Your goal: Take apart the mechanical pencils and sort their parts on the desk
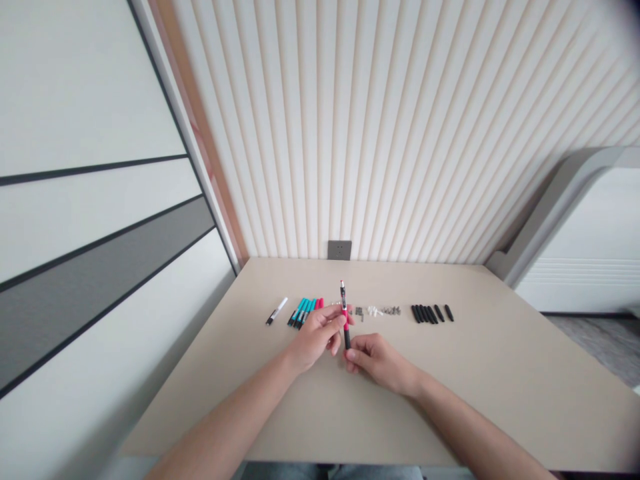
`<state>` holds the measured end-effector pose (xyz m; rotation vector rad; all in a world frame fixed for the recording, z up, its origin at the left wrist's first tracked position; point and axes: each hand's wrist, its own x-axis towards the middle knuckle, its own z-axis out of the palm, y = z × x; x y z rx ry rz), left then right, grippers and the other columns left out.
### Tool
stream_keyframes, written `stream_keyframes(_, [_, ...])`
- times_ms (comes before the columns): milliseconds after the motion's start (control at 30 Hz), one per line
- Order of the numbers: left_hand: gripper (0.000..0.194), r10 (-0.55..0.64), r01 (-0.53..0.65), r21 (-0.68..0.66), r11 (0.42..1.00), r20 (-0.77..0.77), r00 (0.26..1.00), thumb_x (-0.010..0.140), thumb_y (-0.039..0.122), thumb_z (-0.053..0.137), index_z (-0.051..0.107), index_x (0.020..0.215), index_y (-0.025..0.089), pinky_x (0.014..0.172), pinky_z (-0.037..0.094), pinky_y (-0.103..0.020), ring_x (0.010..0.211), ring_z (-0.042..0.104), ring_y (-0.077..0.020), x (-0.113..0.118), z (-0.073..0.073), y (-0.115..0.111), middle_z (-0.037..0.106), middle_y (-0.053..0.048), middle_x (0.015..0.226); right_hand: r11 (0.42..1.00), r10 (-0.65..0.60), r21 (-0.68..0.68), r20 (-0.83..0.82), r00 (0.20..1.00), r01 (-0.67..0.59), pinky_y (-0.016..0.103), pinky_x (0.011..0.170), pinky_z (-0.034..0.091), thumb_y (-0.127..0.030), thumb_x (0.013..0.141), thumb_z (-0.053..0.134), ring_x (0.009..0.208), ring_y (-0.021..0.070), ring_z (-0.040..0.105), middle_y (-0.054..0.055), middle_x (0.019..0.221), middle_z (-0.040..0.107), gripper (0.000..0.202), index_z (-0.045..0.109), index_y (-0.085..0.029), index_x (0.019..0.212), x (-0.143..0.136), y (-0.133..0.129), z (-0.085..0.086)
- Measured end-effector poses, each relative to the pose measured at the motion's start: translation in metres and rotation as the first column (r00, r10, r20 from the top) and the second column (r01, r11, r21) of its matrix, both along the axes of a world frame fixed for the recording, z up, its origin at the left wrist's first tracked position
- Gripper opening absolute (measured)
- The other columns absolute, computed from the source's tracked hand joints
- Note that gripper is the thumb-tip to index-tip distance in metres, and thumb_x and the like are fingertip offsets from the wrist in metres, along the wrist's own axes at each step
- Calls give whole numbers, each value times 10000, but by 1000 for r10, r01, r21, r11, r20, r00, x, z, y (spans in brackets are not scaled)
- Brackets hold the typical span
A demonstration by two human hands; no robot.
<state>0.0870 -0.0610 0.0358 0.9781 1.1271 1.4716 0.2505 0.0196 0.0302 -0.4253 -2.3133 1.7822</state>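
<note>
A red and black pen stands nearly upright between my hands, its clip end up. My left hand pinches it around the red middle. At the black lower end, the fingers of my right hand close on the pen. Behind my left hand lie teal pen parts and red ones, partly hidden by that hand. Small white pieces and small metallic pieces lie beyond my hands.
A white and black pen lies at the left of the beige table. Several black grips are lined up at the right. A ribbed wall with a dark socket rises behind the table.
</note>
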Motion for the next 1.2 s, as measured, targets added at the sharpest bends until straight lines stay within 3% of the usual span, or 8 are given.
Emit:
stream_keyframes(167, [431,-57,57,-17,998,10,998,846,452,643,624,1152,149,362,310,-178,379,496,-16,3,2,-3,665,-75,977,992,127,-1,-9,992,-127,231,604,401,-603,866,536,611,123,524,17,668,631,515,677,-131,717,1,6,-3])
stream_keyframes(233, [437,-35,35,-14,999,-1,999,845,450,644,619,1147,134,364,319,-177,378,488,-17,3,0,-2,671,-67,934,997,43,69,-34,998,-41,231,578,391,-603,885,504,589,119,504,12,644,612,529,679,-126,734,1,11,-4])
stream_keyframes(333, [427,-30,29,-25,999,-32,999,848,441,645,620,1136,128,358,305,-175,378,500,-30,1,-4,-1,672,-52,867,965,-192,151,-150,970,214,263,630,433,-566,891,522,678,152,555,38,769,653,452,675,-142,930,2,22,-3])
stream_keyframes(433, [398,-48,44,-47,998,-69,996,846,434,649,637,1099,127,351,303,-174,379,513,-39,2,-9,0,663,-37,819,948,-247,130,-270,930,290,312,728,474,-492,874,600,799,180,602,73,974,664,478,552,-190,1242,6,30,0])
stream_keyframes(600, [379,-167,154,-103,983,-135,977,832,457,655,659,1011,123,343,320,-167,372,506,-36,8,-9,-1,656,-29,816,980,-164,56,-290,943,188,329,756,499,-398,882,627,787,148,624,74,1100,615,725,240,-282,1484,12,30,5])
stream_keyframes(733, [383,-255,231,-134,964,-207,945,858,486,610,666,956,119,343,279,-146,375,494,-30,11,-4,-4,645,-17,748,993,-103,31,-245,964,114,293,704,501,-373,892,621,733,125,620,42,1020,613,764,175,-290,1507,13,26,8])
stream_keyframes(967, [381,-270,250,-122,961,-195,943,874,460,596,648,1030,116,357,317,-150,387,497,-22,9,-9,-4,685,-91,965,986,-115,92,-246,962,141,280,661,499,-364,915,582,695,123,624,22,950,622,702,194,-284,1495,13,25,9])
stream_keyframes(1200, [343,-258,242,-106,965,-185,948,861,420,623,662,1011,114,353,302,-153,373,472,-10,8,-13,-2,673,-65,911,986,-104,96,-290,951,137,304,706,499,-336,905,598,733,145,633,7,887,641,468,432,-261,1336,11,26,3])
